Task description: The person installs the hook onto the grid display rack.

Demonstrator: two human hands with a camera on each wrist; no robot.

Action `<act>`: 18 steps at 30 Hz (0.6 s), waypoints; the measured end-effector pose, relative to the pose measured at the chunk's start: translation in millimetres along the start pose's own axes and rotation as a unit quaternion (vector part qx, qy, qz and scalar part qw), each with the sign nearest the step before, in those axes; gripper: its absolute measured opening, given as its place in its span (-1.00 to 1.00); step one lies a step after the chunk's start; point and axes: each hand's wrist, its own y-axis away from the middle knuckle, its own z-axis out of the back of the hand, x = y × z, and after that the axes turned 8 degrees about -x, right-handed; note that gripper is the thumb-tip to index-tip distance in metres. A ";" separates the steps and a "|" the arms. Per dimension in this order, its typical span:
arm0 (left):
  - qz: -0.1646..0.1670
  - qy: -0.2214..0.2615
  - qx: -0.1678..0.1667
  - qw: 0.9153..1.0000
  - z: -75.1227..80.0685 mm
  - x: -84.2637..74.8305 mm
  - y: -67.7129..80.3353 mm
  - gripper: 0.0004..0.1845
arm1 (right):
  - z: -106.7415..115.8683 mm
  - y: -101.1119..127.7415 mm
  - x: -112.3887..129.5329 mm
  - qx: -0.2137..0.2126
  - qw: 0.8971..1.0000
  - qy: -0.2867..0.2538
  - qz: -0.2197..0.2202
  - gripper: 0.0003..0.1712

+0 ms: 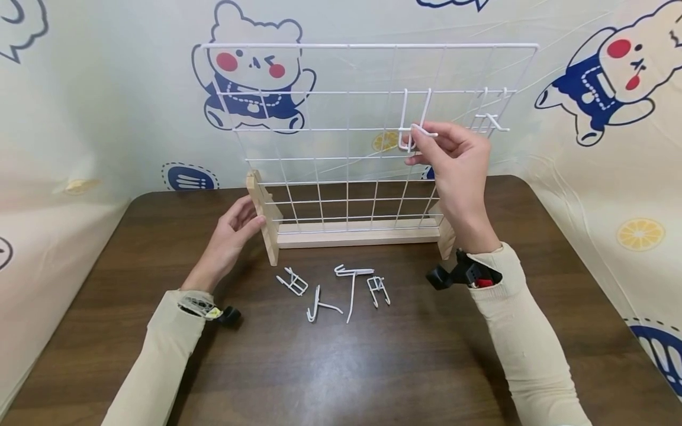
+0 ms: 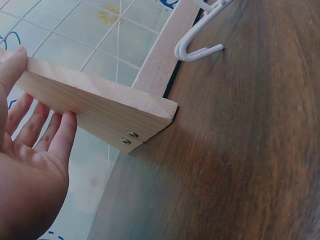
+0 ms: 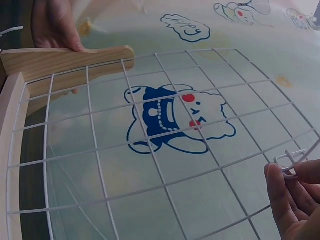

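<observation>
I have 1 white wire hook (image 1: 403, 113) pinched in the fingers (image 1: 428, 144) of my right hand (image 1: 459, 158), held at the upper right part of the white wire grid (image 1: 367, 45); I cannot tell whether its ends catch a wire. Nearer the right edge, another hook (image 1: 491, 122) hangs on the grid. My left hand (image 1: 226, 236) grips the left side board (image 2: 102, 117) of the wooden stand (image 1: 357, 235), thumb on its edge. In front of the stand, 4 loose white hooks (image 1: 356, 273) lie on the brown bench (image 1: 341, 367). Behind hangs a cloth (image 1: 106, 118) with printed bears.
</observation>
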 end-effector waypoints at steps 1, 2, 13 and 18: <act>0.000 0.000 0.000 1.000 0.3 0.1 0.2 -0.46 | 0.8 0.8 -1.3 0.002 1.000 -0.003 -0.003 -0.81; 0.001 0.000 -0.001 1.000 0.5 0.2 0.3 -0.46 | 1.7 1.8 -3.0 0.006 1.000 -0.004 -0.004 -0.80; 0.002 -0.002 0.004 1.000 0.3 -1.2 -1.5 -0.44 | 24.1 27.5 -26.0 0.082 0.992 0.063 -0.079 -0.79; 0.005 0.000 0.001 1.000 0.7 -0.1 -1.8 -0.45 | 27.6 33.4 -27.4 0.107 0.986 0.052 -0.113 -0.76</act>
